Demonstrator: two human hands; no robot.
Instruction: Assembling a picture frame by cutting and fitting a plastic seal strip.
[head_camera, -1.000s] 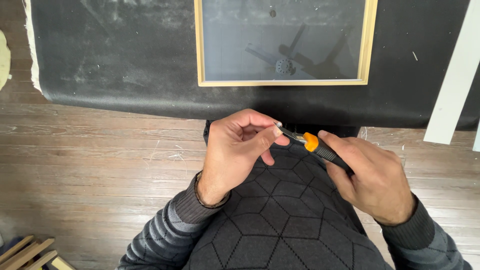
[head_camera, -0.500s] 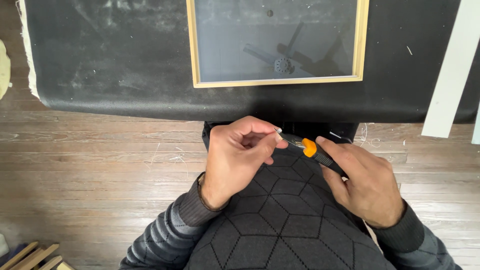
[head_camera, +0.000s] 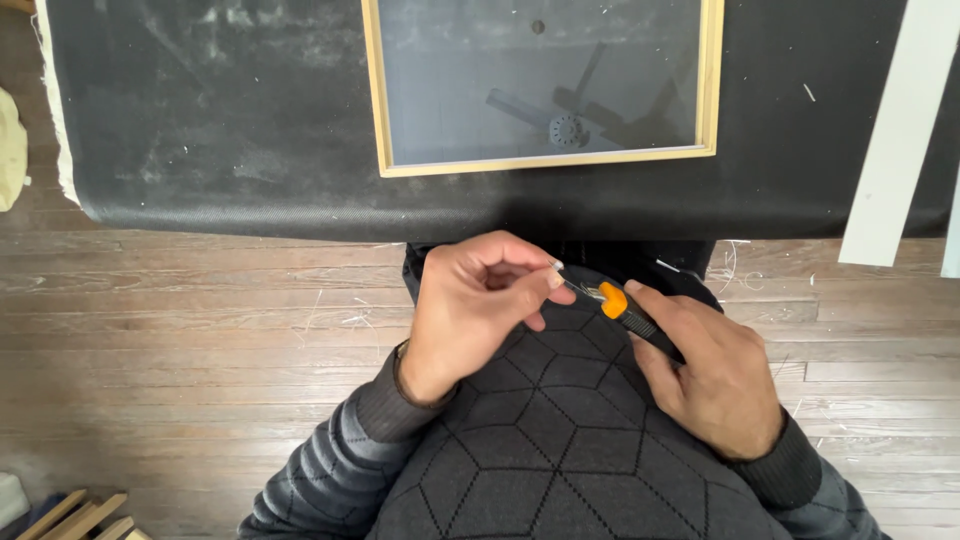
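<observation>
We've got the utility knife (head_camera: 628, 317) in our right hand (head_camera: 705, 375), fingers wrapped round the black handle w/ the orange slider showing just past the thumb. Left hand (head_camera: 480, 300) pinches the blade tip btwn thumb and forefinger, other fingers curled in. Both hands sit over our lap, above the dark hex-pattern cushion (head_camera: 540, 440).

Vs. a sec ago: hands hardly shifted, same grips. What moved is the view — the wooden frame (head_camera: 545, 165) w/ its screen and the black mat (head_camera: 220, 130) slid up and a bit right in the picture, so our head tipped, not the work. So the job seems to be at the same step: fiddling w/ the blade end, nothing cut yet.

Edges/room: mat's near edge runs just beyond our fingertips, frame's bottom rail farther out ahead. White strip (head_camera: 890, 150) lies well off to the right hand's far side. Bare wood floor (head_camera: 200, 330) opens wide out past the left hand; wood scraps (head_camera: 75, 515) well back, near our left elbow. The blade tip is touching our left fingers — that's the tight spot.
</observation>
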